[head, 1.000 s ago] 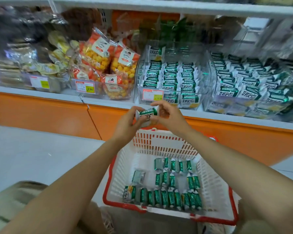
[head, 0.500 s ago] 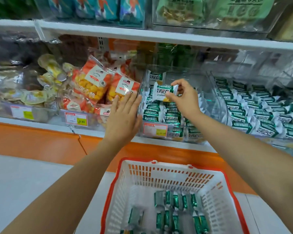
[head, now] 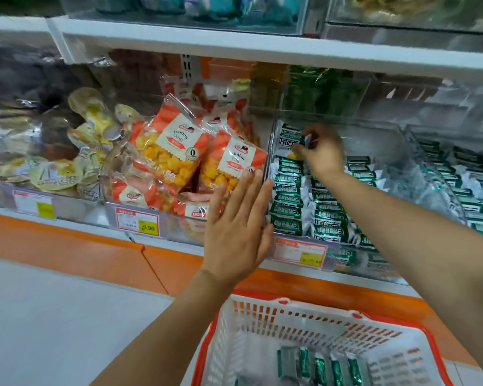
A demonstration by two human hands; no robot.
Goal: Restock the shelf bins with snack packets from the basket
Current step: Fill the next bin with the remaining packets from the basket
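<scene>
Head view showed me mid-placement. I had the right hand [head: 322, 153] inside the clear bin [head: 374, 140] at centre right of the frame, thumb and fingers pinched on one green packet [head: 290, 142], which stood upright at the back of the bin's left-hand row. The left hand [head: 236, 229] was flat, fingers straight and holding nothing, its fingertips at the bin's left wall, just beside the orange bags [head: 173, 151] at centre. I could not tell whether it pressed on the wall.

I judged this to be the setting-down step for that packet: the rows were filled toward the front, with bare space behind. Next I would need to ease the packet down behind its row, face forward, and let go. Then the hand would go down to the basket [head: 315, 303] at the bottom of the frame, where several more packets [head: 318, 369] lay.
</scene>
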